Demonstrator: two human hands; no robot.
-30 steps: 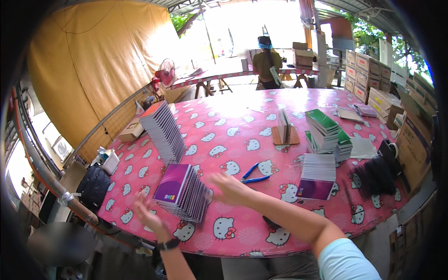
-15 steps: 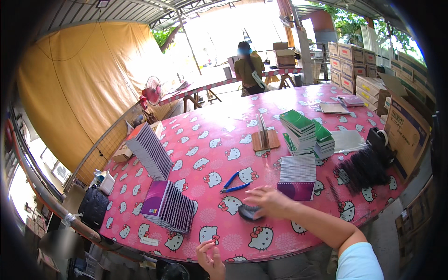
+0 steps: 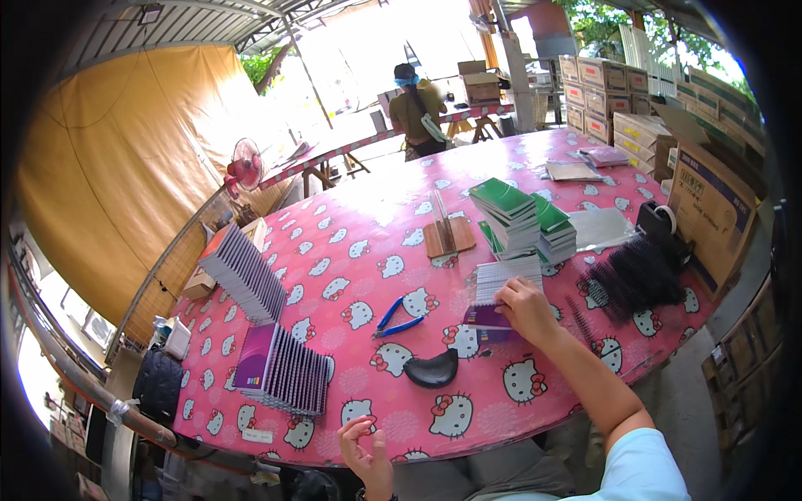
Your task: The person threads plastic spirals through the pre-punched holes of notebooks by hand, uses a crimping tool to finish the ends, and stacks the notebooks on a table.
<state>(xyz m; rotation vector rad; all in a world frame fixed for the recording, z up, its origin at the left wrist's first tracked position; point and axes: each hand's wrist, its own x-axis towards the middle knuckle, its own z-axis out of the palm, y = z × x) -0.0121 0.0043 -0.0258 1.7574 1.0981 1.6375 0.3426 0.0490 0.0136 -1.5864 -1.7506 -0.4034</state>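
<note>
My right hand reaches over the table, its fingers closed on the near edge of a purple notebook at the front of a stack of white page blocks. Low at the table's front edge, my left hand is empty, its fingers loosely bent and apart. Between my hands lies a black, half-moon-shaped thing. Farther back are blue-handled pliers. To the left stands a row of spiral-bound purple notebooks, with a tall stack of orange-topped notebooks behind it.
Green-covered stacks rise behind the white blocks, beside a wooden stand. Black spiral coils pile up at right, near a cardboard box. A black bag sits at left. Another person stands at a far table.
My right hand has left the black half-moon thing and moved right to the purple notebook, taking hold of its edge. My left hand stays near the table's front edge. The whole view has shifted slightly.
</note>
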